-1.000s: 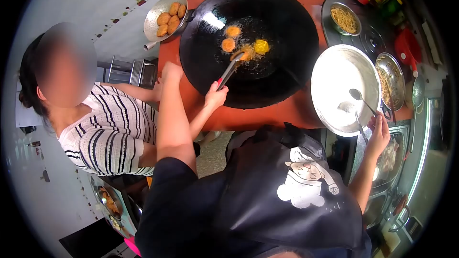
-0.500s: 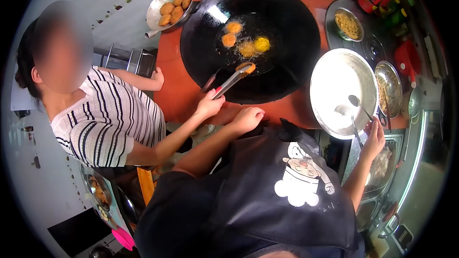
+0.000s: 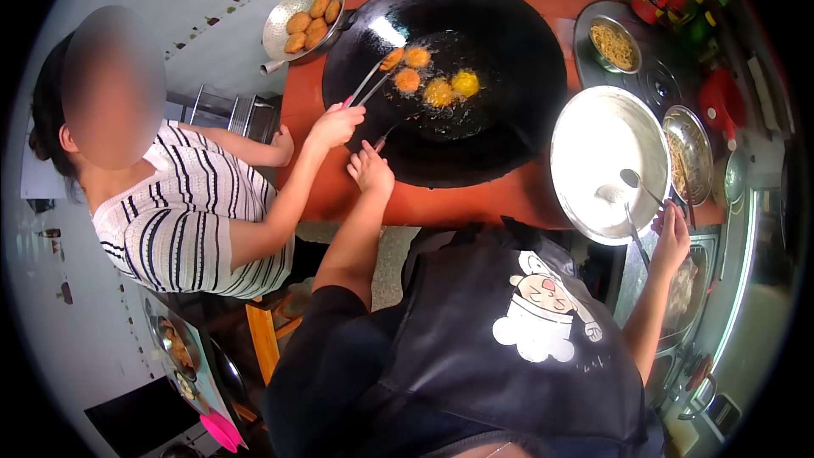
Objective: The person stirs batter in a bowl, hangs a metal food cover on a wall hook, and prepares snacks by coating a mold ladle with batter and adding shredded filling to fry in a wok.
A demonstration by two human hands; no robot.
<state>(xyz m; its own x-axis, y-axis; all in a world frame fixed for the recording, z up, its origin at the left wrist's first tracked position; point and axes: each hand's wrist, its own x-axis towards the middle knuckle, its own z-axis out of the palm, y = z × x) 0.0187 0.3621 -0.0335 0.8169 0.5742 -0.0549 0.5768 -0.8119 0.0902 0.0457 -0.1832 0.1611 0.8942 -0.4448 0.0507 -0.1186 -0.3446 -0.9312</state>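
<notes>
My left hand (image 3: 371, 171) is over the near-left rim of the black wok (image 3: 500, 131), fingers apart, beside a dark red-brown utensil handle (image 3: 381, 142); whether it touches is unclear. The utensil's far end lies in the oil. Several round orange and yellow patties (image 3: 437, 92) fry in the wok. My right hand (image 3: 674, 239) is closed on the handle end of a small ladle (image 3: 629, 177) at the right rim of a large basin (image 3: 570, 131) with white contents. A second utensil handle (image 3: 636, 233) leans over the basin's near rim.
At left, a person in a striped top (image 3: 186, 212) holds tongs (image 3: 366, 85) on a patty in the wok. Browned patties fill a handled pan (image 3: 273, 32). Noodles in a metal bowl (image 3: 616, 44) and a strainer-like pan (image 3: 691, 131) stand at right.
My left hand moved left and forward from the counter edge to the utensil handle. The other person's tongs carried a patty from the near side toward the wok's upper left. My right hand barely moved.
</notes>
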